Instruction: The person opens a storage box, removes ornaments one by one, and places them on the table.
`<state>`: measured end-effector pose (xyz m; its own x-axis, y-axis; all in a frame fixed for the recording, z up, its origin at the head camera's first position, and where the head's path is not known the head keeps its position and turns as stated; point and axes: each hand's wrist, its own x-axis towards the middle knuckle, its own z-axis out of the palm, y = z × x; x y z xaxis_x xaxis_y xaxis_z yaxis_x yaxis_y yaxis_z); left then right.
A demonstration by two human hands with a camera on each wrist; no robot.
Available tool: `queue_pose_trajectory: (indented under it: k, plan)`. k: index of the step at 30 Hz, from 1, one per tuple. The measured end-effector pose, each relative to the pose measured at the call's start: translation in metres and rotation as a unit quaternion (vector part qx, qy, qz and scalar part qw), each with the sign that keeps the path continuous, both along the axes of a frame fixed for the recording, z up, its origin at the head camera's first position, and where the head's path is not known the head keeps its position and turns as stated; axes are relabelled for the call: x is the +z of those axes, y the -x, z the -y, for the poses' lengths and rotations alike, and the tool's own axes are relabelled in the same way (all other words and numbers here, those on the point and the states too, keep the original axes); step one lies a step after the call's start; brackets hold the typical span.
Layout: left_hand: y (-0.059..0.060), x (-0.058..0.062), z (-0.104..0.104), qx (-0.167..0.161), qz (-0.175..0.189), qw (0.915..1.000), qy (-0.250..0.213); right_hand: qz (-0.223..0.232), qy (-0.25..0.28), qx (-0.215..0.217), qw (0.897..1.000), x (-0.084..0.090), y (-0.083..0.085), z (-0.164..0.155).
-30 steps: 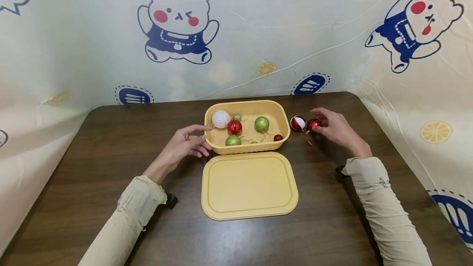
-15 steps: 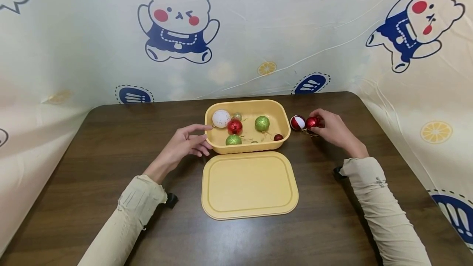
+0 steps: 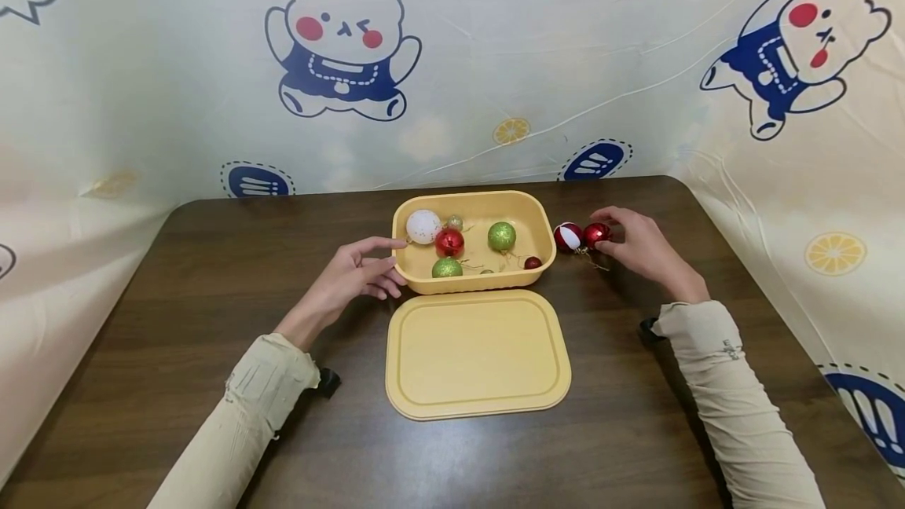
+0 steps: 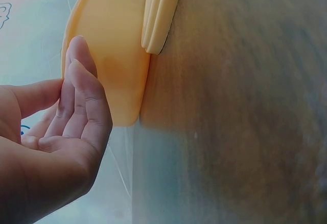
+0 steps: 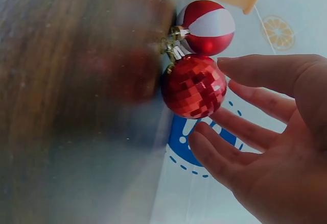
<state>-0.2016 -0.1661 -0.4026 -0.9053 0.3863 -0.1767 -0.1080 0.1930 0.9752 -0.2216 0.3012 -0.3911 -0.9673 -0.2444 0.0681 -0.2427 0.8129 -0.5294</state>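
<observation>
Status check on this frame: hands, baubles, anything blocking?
Left hand open against yellow box. Right hand open beside faceted red bauble, touching striped bauble. Nothing between baubles and box.

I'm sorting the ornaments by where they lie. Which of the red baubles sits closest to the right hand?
The faceted, mirror-tiled red bauble on the table right of the box, beside the right hand. The red-and-white bauble lies just beyond it; the other reds sit inside the yellow box.

One yellow box (image 3: 545, 236) on the table (image 3: 177, 320) holds six baubles — one white (image 3: 423, 227), one red (image 3: 448, 243), two green (image 3: 501, 236), one small gold (image 3: 455, 221), one small dark red (image 3: 533, 263) — with one lid (image 3: 477, 354) and two more baubles, a red-and-white bauble (image 3: 568, 236) and a faceted red bauble (image 3: 595, 234), outside
</observation>
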Motion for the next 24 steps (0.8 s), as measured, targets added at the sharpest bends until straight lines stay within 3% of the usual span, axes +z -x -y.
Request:
queue_pose_trajectory:
  k: [11, 17, 24]
  plan:
    - [0.001, 0.002, 0.002, 0.004, 0.000, 1.0000, 0.004, -0.024, -0.004, -0.009, 1.000, 0.014, -0.007, 0.017]
    - [0.002, 0.000, 0.002, 0.001, -0.001, 1.0000, -0.005, -0.063, -0.005, 0.010, 0.998, 0.020, -0.010, 0.033]
    - [0.001, -0.001, 0.002, -0.003, 0.003, 1.0000, -0.007, -0.074, 0.007, 0.042, 0.996, 0.028, -0.011, 0.063]
